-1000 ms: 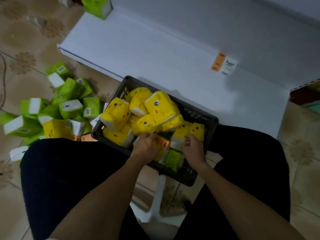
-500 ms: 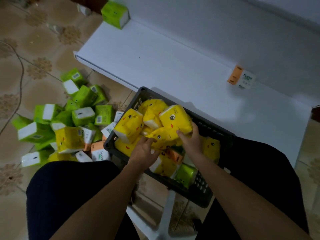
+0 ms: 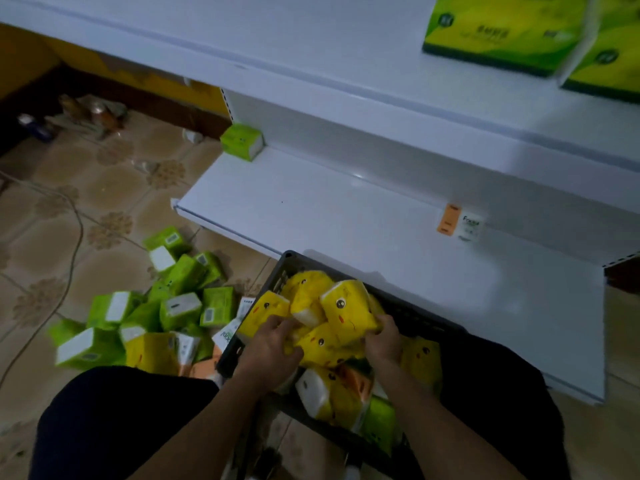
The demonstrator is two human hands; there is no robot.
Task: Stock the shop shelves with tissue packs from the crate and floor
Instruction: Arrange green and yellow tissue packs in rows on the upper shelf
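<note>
A black crate [image 3: 420,320] sits between my knees, heaped with yellow tissue packs [image 3: 308,296] that bear cartoon faces. My left hand [image 3: 273,344] curls round yellow packs at the left of the heap. My right hand [image 3: 382,341] grips the lower right edge of an upright yellow pack [image 3: 346,311]. A flatter yellow pack [image 3: 322,344] lies between both hands. Green and orange packs [image 3: 379,419] show at the crate's near end. Several green packs [image 3: 180,306] and a yellow one [image 3: 152,353] lie scattered on the floor to the left.
The white bottom shelf [image 3: 329,216] lies just beyond the crate, with one green pack [image 3: 241,142] at its far left and an orange-white pack [image 3: 460,225] at the right. Large green packs [image 3: 502,32] stand on the upper shelf [image 3: 311,60]. A cable [image 3: 74,233] crosses the tiled floor.
My head has tilted up, bringing the upper shelf into view. Both hands moved from the crate's near end up onto the heap of yellow packs and closed round them.
</note>
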